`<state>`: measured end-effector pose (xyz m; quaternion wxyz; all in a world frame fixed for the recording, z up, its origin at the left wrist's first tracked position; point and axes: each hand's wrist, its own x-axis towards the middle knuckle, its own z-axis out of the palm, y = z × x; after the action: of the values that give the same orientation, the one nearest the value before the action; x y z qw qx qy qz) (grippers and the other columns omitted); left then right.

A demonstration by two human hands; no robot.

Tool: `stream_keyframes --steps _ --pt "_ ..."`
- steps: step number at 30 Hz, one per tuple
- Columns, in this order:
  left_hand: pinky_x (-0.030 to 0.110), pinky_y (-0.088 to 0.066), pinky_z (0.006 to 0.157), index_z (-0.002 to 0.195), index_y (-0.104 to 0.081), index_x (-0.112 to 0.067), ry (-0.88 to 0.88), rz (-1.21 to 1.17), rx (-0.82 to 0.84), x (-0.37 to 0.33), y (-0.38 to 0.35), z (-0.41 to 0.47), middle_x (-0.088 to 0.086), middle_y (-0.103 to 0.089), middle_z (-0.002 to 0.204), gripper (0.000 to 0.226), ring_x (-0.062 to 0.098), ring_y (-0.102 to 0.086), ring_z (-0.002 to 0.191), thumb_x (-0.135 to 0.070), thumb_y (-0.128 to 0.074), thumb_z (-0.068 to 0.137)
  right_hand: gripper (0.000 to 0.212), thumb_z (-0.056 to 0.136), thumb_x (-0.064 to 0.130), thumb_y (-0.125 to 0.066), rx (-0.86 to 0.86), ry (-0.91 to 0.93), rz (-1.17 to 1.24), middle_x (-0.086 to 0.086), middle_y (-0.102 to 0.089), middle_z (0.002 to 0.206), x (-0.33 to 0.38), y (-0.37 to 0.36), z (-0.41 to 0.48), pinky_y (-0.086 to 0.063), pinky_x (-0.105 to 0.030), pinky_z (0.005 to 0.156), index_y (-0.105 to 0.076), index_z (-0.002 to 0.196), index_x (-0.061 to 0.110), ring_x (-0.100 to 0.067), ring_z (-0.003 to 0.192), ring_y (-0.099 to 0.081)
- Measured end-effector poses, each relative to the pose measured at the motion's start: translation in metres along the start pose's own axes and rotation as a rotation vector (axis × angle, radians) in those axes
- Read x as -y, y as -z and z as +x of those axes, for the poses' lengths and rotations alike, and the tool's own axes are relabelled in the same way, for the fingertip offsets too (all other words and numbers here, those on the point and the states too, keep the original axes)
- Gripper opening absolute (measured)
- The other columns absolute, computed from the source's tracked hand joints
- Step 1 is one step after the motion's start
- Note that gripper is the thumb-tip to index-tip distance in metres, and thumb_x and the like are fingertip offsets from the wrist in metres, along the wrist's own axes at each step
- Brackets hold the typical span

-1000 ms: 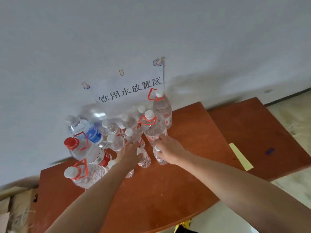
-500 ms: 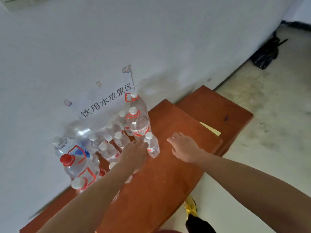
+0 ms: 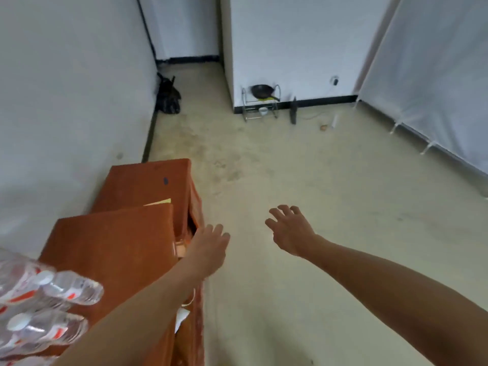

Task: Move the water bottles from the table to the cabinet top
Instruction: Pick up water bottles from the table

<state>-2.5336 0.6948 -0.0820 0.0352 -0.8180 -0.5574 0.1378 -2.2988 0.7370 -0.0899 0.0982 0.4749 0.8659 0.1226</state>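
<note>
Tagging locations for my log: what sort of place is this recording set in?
Probably a sparse, unfinished indoor room: bare concrete floor, plain white walls, and a wire rack holding a pan on the floor.

Both hands hang empty over the floor [image 3: 303, 180]: the left hand [image 3: 208, 249] just past the edge of the brown cabinet top [image 3: 113, 241], the right hand [image 3: 290, 231] with fingers spread. Blurred water bottles [image 3: 45, 299] crowd the lower left corner. A small metal rack [image 3: 260, 104] holding a dark pan [image 3: 262, 91] stands by the far wall.
</note>
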Motion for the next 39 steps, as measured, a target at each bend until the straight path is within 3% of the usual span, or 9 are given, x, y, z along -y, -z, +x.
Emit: stream_keyframes --steps 5,10,16,31,39 --pt "0.04 -0.037 0.09 0.123 -0.052 -0.013 -0.282 0.08 -0.081 -0.154 0.061 0.06 0.011 -0.047 0.131 0.032 0.031 -0.051 0.11 -0.019 -0.043 0.092 0.027 0.068 0.026 -0.07 0.138 -0.328 0.034 -0.006 -0.065 0.11 -0.111 -0.036 -0.162 -0.049 -0.041 0.078 -0.07 0.094 0.021 -0.032 0.1 -0.06" --pt "0.039 -0.037 0.088 0.12 -0.053 -0.013 -0.489 0.07 -0.12 -0.341 0.104 0.091 0.01 -0.049 0.128 0.03 0.03 -0.052 0.108 -0.018 -0.045 0.092 0.037 0.091 0.029 -0.051 0.233 -0.561 0.088 -0.009 -0.047 0.139 -0.2 -0.073 -0.342 -0.036 -0.045 0.1 -0.056 0.126 0.018 -0.034 0.126 -0.043" --pt "0.041 -0.036 0.09 0.124 -0.049 -0.013 -0.79 0.121 -0.169 -0.561 0.166 0.107 0.01 -0.045 0.128 0.03 0.03 -0.049 0.112 -0.023 -0.042 0.096 0.037 0.095 0.03 -0.045 0.356 -0.895 0.096 -0.006 -0.045 0.139 -0.294 -0.107 -0.544 -0.036 -0.042 0.098 -0.052 0.129 0.02 -0.03 0.124 -0.043" --pt "0.041 -0.037 0.093 0.117 -0.053 -0.014 -1.293 0.196 -0.27 -1.003 0.306 0.263 0.009 -0.047 0.124 0.026 0.029 -0.048 0.113 -0.019 -0.041 0.094 0.034 0.094 0.031 -0.044 0.414 -1.548 0.171 -0.004 -0.048 0.133 -0.535 -0.188 -0.826 -0.04 -0.039 0.092 -0.052 0.127 0.022 -0.026 0.117 -0.048" --pt "0.04 -0.038 0.093 0.115 -0.053 -0.013 -1.527 0.227 -0.268 -1.23 0.361 0.271 0.009 -0.047 0.122 0.026 0.029 -0.049 0.113 -0.021 -0.04 0.094 0.036 0.093 0.031 -0.046 0.408 -1.84 0.225 -0.005 -0.049 0.134 -0.6 -0.21 -0.963 -0.041 -0.038 0.092 -0.054 0.126 0.021 -0.027 0.117 -0.049"
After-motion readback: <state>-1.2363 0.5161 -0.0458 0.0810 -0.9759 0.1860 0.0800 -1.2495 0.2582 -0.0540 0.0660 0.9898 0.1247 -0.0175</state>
